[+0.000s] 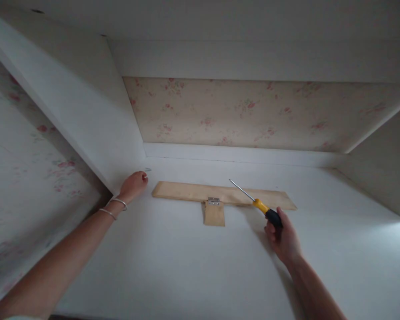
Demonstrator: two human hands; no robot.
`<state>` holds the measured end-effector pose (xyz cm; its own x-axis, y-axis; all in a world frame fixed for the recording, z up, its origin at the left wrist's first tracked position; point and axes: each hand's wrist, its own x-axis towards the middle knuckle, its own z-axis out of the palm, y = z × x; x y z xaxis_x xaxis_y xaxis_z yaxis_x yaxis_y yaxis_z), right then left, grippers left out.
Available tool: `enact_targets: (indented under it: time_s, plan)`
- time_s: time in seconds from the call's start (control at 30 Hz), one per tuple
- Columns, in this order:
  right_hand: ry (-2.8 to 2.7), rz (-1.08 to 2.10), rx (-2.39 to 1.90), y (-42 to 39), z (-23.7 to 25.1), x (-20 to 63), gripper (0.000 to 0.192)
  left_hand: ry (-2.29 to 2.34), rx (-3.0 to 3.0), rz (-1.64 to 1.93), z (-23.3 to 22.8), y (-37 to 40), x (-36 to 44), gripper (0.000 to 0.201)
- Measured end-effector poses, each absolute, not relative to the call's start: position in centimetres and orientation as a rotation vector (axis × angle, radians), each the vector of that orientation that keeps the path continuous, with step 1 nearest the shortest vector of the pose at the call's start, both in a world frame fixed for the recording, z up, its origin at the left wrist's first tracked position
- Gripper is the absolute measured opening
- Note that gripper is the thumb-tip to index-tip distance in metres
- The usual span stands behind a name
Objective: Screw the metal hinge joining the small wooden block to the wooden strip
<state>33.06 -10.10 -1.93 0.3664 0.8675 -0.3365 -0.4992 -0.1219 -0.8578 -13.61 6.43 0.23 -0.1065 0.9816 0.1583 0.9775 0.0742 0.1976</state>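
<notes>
My right hand [285,240] is wrapped around the black and yellow handle of a screwdriver [262,206]. Its metal shaft points up and left, in front of a long wooden strip [186,190]. A small metal hinge [214,201] joins that strip to a short wooden piece [214,215] below it. At the left, my left hand [134,186] is closed with curled fingers, at the corner by the side panel; what is in the fingers, if anything, is hidden. Beside its fingertips lie a few small screws or nails [148,169] on the white board.
A white board [173,266] spreads under both hands. White side panels stand at the left [86,89] and right [383,164]. Flowered wallpaper [220,113] shows behind a low white rail [240,153]. Another white panel [220,22] hangs overhead.
</notes>
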Motion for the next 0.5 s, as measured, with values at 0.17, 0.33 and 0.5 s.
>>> enact_targets:
  time_s: [0.17, 0.33, 0.5]
  plan:
    - [-0.377, 1.214, -1.169, -10.1, -1.9, 33.0, 0.041, 2.282, 2.283, 0.156, 0.4, 9.1, -15.5, 0.035]
    - [-0.430, 1.200, -1.151, -10.2, -2.2, 33.3, 0.041, 2.291, 2.328, 0.006, -0.3, 10.3, -15.3, 0.036]
    - [-0.450, 1.176, -1.170, -10.2, -2.4, 33.2, 0.041, 2.197, 2.407, -0.022, -0.9, 11.4, -15.6, 0.033]
